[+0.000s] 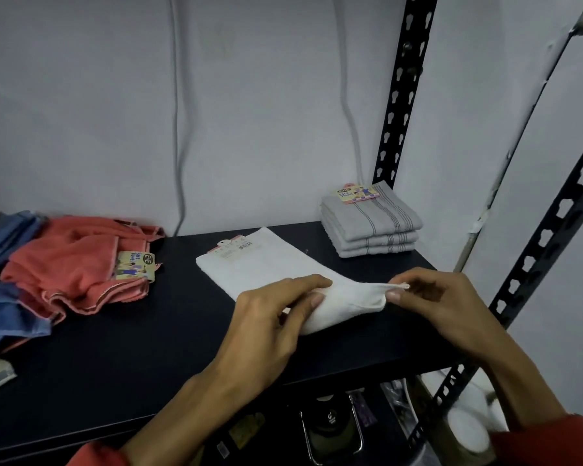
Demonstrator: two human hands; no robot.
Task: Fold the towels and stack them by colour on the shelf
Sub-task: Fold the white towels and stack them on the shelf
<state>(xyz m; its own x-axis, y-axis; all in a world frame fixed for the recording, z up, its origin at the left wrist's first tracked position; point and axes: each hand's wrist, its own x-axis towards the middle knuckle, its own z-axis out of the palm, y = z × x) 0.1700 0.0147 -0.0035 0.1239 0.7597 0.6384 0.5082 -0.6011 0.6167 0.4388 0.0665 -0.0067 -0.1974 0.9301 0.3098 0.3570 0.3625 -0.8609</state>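
A: Where are the hands?
B: On the white towel (pixel 270 267) mid-shelf (pixel 148 348): left hand (pixel 270 317) grips its near fold, right hand (pixel 441 307) pinches the near-right corner.
A: Anything cut off?
B: Blue towels (pixel 4 250) at the far left edge, beside coral towels (pixel 71 264). A grey stack (pixel 371 223) sits far right.
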